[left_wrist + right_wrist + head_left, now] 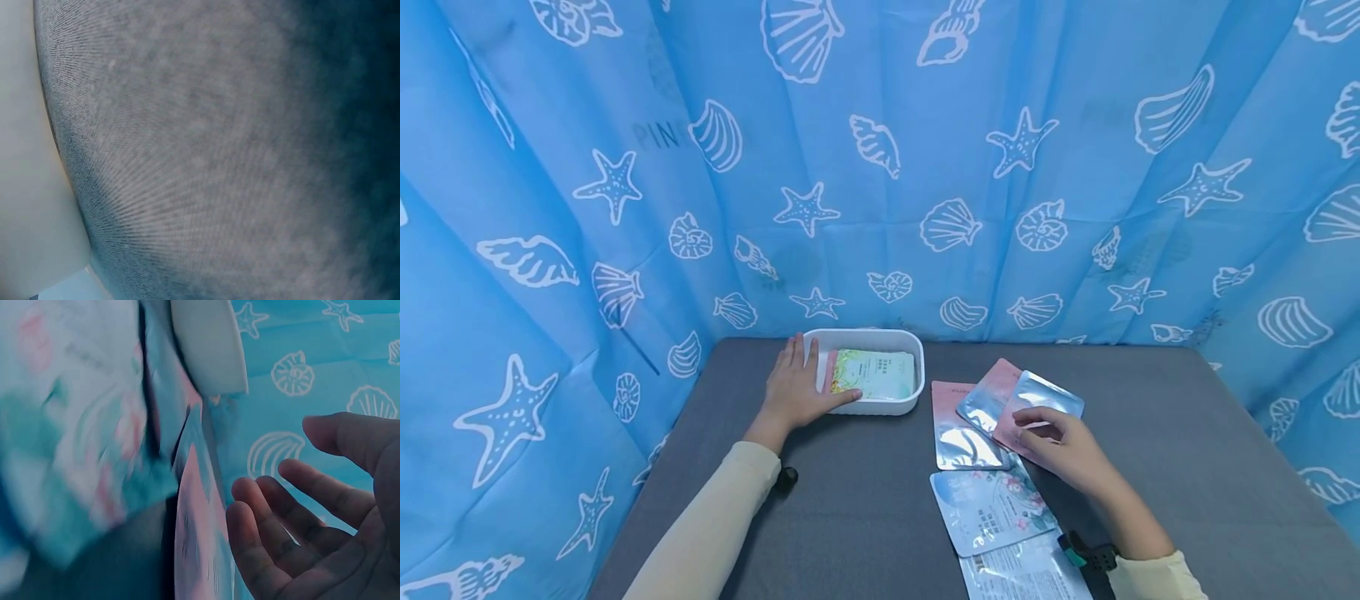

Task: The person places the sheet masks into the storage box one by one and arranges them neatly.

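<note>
Topmost pink-and-silver packet (1043,393), that's the one to watch: it lies on the grey table (865,500), right of the white tray (865,334), overlapping a second pink packet (988,398), which laps over a third (962,442). And here's the right hand (1063,446) above it, fingers loosely bent, thumb well apart, nothing between them in the right wrist view; whether a fingertip touches foil, I can't tell. There's the danger! Slick-looking sachets, stacked at angles: a pinch that goes too deep could drag two together, and one too shallow might simply skid the top one away. Nearer the body, the floral packet (988,510) overlaps a text-covered packet (1026,571), and a low wrist could brush that pair askew. Over to the left hand (793,392), spread wide at the tray's left end, thumb reaching over the front rim beside the green-and-white packet (883,375). Lean too hard there and the light-looking tray may slide or tip; leave that thumb inside and it could block the space.
</note>
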Motion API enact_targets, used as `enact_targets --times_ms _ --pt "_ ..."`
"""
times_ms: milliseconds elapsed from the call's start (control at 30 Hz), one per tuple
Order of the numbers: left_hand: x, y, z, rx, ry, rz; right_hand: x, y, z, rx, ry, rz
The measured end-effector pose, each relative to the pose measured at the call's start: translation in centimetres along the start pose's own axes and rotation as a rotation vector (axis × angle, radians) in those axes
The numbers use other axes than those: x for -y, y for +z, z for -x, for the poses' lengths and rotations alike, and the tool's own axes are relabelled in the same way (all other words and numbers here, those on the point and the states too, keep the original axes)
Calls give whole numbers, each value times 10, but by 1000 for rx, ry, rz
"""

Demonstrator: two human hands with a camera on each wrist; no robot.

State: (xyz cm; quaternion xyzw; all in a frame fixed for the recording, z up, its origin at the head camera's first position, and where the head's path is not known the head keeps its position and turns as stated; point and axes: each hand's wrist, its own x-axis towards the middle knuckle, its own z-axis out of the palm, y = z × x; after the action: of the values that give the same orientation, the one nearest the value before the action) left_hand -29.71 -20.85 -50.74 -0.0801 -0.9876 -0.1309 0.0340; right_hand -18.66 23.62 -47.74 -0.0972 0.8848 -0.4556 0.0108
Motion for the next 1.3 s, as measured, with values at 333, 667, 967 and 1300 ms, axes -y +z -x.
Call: enact_targets --times_ms 333,667,967,1300 --pt "2 1 1 -1 -10 -12 -18 -15 29 -2 56 36" --pt "1 -3 7 -7 -17 -13 -25 -16 52 34 113 8" --pt "-1 -4 8 1 -11 0 -22 -14 70 76 207 76" --pt "-5 -6 5 2 0 11 -18 -12 84 164 194 109"
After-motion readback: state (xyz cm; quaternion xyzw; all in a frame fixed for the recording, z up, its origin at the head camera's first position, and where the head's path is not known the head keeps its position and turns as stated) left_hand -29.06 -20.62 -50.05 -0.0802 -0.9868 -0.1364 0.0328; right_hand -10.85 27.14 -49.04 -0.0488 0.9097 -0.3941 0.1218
